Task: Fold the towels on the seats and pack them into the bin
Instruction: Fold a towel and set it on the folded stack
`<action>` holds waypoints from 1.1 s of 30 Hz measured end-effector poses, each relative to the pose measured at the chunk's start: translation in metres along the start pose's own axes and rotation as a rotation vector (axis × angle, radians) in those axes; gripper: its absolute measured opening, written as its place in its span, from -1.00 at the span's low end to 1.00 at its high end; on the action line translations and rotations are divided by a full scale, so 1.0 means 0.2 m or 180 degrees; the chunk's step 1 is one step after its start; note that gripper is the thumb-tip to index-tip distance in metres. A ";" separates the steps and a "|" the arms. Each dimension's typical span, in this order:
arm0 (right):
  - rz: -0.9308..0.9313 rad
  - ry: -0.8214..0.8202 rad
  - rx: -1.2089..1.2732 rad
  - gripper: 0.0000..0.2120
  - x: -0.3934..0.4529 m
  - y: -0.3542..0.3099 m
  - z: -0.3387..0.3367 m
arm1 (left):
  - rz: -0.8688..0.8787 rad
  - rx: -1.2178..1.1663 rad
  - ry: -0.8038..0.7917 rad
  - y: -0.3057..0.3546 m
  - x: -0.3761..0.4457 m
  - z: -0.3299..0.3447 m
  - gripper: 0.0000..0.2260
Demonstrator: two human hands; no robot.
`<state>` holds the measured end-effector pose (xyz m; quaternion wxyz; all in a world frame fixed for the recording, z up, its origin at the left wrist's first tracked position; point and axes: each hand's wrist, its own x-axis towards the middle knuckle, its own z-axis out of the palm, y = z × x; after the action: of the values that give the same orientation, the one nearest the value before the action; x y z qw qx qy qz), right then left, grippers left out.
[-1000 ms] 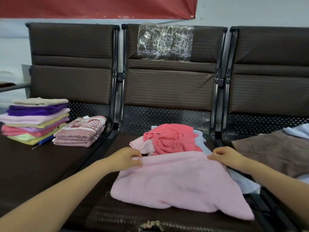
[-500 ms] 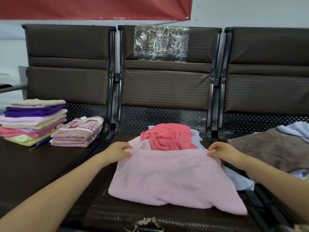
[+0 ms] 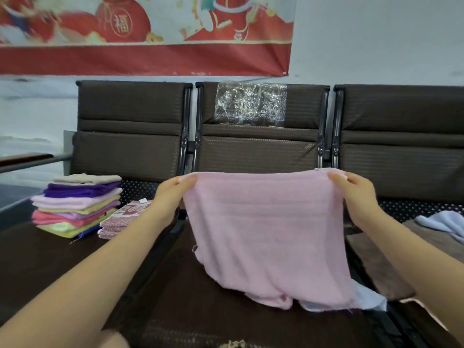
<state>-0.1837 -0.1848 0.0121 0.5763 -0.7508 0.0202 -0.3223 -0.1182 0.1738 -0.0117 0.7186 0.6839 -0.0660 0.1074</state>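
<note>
Hands first: left hand (image 3: 173, 194) pinches the top left corner of a pale pink terry towel (image 3: 266, 234), fingers curled over the hem; right hand (image 3: 351, 194) pinches the top right corner the same way. Towel is held up and stretched flat between them over the middle brown padded seat (image 3: 175, 297), lower edge crumpled and resting on the seat, partly over a pale blue cloth (image 3: 369, 297). Judged step: spreading the towel ahead of its first fold. Next move calls for matching corner to corner, then laying it flat. On the left seat, well apart, a stack of folded towels in mixed colours (image 3: 77, 204) sits just beside a folded red-and-white patterned towel (image 3: 120, 219). Right seat carries a brown towel (image 3: 376, 259) and a light blue towel (image 3: 442, 222), unfolded. Bin is not in view.
</note>
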 end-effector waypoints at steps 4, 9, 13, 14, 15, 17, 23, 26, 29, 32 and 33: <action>-0.0110 0.0379 0.0416 -0.80 0.11 -0.27 0.07 | 0.0331 -0.0316 0.0294 0.27 0.04 0.04 -0.81; -0.0512 0.0368 0.0014 -0.62 0.16 -0.47 0.04 | 0.1018 0.0762 0.0931 0.51 0.04 0.00 -0.84; -0.0548 0.0180 0.0121 -0.49 0.14 -0.55 0.02 | 0.1375 0.0743 0.0931 0.59 0.00 -0.02 -0.78; -0.0402 0.0105 0.0225 -0.58 0.14 -0.56 0.02 | 0.1264 0.0566 0.0957 0.61 -0.01 -0.02 -0.79; -0.0217 0.0011 0.0372 -0.68 0.13 -0.57 0.03 | 0.1011 0.0319 0.0974 0.61 -0.01 -0.03 -0.81; 0.0234 -0.0318 0.0851 -0.80 0.10 -0.60 0.03 | 0.0420 -0.0459 0.0673 0.64 0.00 -0.05 -0.84; 0.1540 -0.1079 0.1754 -0.77 0.09 -0.52 0.03 | -0.0098 -0.0945 -0.0074 0.54 0.02 -0.06 -0.57; 0.1985 -0.1120 0.1210 -0.76 0.08 -0.32 0.06 | -0.0662 0.0176 -0.0001 0.34 0.04 -0.02 -0.74; 0.2393 -0.1054 0.0406 -0.77 0.05 -0.01 0.08 | -0.0973 0.1791 -0.0145 0.11 0.01 0.00 -0.68; 0.2401 -0.0927 -0.0729 -0.68 0.02 0.28 0.09 | -0.0988 0.2473 -0.0587 -0.05 -0.03 0.00 -0.81; 0.2403 -0.0937 -0.0871 -0.68 0.02 0.37 0.10 | -0.0964 0.2557 -0.0619 -0.14 -0.01 -0.01 -0.78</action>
<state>-0.1455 -0.1943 -0.0533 0.5456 -0.7982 0.2537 0.0276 -0.1128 0.1753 -0.0392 0.3938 0.9179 0.0146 -0.0469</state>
